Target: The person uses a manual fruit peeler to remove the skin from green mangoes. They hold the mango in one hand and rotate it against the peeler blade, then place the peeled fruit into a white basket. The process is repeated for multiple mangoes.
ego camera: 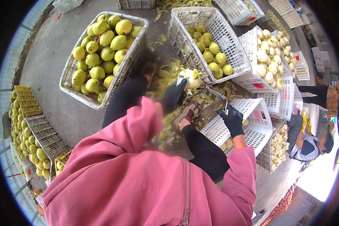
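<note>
A mostly peeled, pale pear (193, 79) is mounted at the end of a metal hand-crank stand (212, 91), with strips of green skin hanging about it. My left hand (172, 94), in a black glove, holds a small peeler (181, 76) against the pear's near left side; the fingers partly hide the tool. On the right, my gloved right hand (232, 120) is closed around the crank handle (226, 105). Pear peelings (169, 124) lie on the floor between my feet, beneath the stand.
A crate of unpeeled pears (62, 84) stands left, and a partly filled pear crate (244, 69) ahead. Peeled pears (268, 58) fill a crate at right. White crates (254, 124) sit beside my right hand. Another person (305, 144) is at far right.
</note>
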Demonstrator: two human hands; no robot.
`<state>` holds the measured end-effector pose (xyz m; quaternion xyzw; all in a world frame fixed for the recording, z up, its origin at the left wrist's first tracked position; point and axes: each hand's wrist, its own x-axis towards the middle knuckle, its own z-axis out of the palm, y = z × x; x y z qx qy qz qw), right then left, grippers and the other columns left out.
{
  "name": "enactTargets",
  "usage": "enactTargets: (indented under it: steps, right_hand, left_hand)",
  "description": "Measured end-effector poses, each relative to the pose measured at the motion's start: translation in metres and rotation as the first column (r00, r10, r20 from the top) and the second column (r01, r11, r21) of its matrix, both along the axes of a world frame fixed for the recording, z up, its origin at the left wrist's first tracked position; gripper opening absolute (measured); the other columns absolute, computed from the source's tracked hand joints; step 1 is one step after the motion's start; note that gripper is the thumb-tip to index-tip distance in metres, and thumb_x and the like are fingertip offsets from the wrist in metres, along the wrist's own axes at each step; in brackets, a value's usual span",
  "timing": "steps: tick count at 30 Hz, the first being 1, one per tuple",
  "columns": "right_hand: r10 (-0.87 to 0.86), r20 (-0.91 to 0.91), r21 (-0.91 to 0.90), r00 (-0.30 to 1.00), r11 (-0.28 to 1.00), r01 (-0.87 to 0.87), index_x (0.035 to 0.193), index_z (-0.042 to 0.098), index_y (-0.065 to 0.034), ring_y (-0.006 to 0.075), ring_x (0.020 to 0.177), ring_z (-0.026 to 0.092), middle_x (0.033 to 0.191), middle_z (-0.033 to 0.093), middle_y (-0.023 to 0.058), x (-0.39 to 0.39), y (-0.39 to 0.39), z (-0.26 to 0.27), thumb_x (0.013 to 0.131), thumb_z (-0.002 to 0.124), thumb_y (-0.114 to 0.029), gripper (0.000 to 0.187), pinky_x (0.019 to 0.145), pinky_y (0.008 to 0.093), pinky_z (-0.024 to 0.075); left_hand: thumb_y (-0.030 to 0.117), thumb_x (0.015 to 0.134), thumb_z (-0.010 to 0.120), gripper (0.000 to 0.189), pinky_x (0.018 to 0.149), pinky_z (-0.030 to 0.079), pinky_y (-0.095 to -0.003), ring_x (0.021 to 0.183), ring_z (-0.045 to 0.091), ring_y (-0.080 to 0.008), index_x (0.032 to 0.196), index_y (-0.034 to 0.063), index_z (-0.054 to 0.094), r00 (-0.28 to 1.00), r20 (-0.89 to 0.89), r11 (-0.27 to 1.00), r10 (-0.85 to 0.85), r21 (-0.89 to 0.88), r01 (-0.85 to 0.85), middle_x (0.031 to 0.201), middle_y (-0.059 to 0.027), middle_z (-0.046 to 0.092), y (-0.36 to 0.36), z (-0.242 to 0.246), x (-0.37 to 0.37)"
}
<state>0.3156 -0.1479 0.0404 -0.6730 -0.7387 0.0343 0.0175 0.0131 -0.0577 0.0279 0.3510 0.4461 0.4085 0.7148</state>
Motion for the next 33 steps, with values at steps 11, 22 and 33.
enactTargets:
  steps: [11, 22, 33]
  right_hand:
    - [-0.129, -0.106, -0.088, 0.986, 0.989, 0.12, 0.096, 0.06, -0.0071, 0.0361, 0.076, 0.064, 0.078, 0.066, 0.0149, -0.003, 0.018, 0.036, 0.082, 0.064, -0.054, 0.049, 0.067, 0.0475, 0.0469]
    - [-0.128, -0.081, 0.002, 0.988, 0.992, 0.128, 0.085, 0.059, -0.0076, 0.0362, 0.071, 0.062, 0.071, 0.063, 0.0145, 0.01, 0.052, 0.044, 0.08, 0.066, -0.054, 0.047, 0.061, 0.0463, 0.0458]
    - [0.087, -0.553, 0.025, 0.829, 0.996, -0.087, 0.134, 0.048, -0.0012, 0.0292, 0.119, 0.054, 0.126, 0.056, 0.022, -0.086, 0.141, 0.064, 0.082, 0.068, -0.051, 0.074, 0.099, 0.0364, 0.0423]
  left_hand:
    - [0.042, 0.096, 0.053, 0.032, 0.043, 0.031, -0.0267, 0.049, 0.04, -0.0115, 0.103, 0.011, 0.057, 1.0, -0.014, 0.999, -0.004, 0.039, 0.005, 0.062, 0.0001, 0.044, -0.011, 0.0, -0.001]
    - [0.045, 0.096, 0.052, 0.035, 0.045, 0.03, -0.0273, 0.05, 0.038, -0.0108, 0.096, 0.0097, 0.052, 0.997, 0.065, 0.972, -0.043, -0.228, 0.057, 0.061, 0.0002, 0.042, -0.014, 0.015, -0.001]
    - [0.038, 0.098, 0.05, 0.032, 0.043, 0.032, -0.0266, 0.048, 0.041, -0.0102, 0.098, 0.0063, 0.054, 0.991, -0.078, 0.993, -0.11, -0.038, 0.108, 0.06, -0.0012, 0.046, -0.02, -0.005, -0.005]
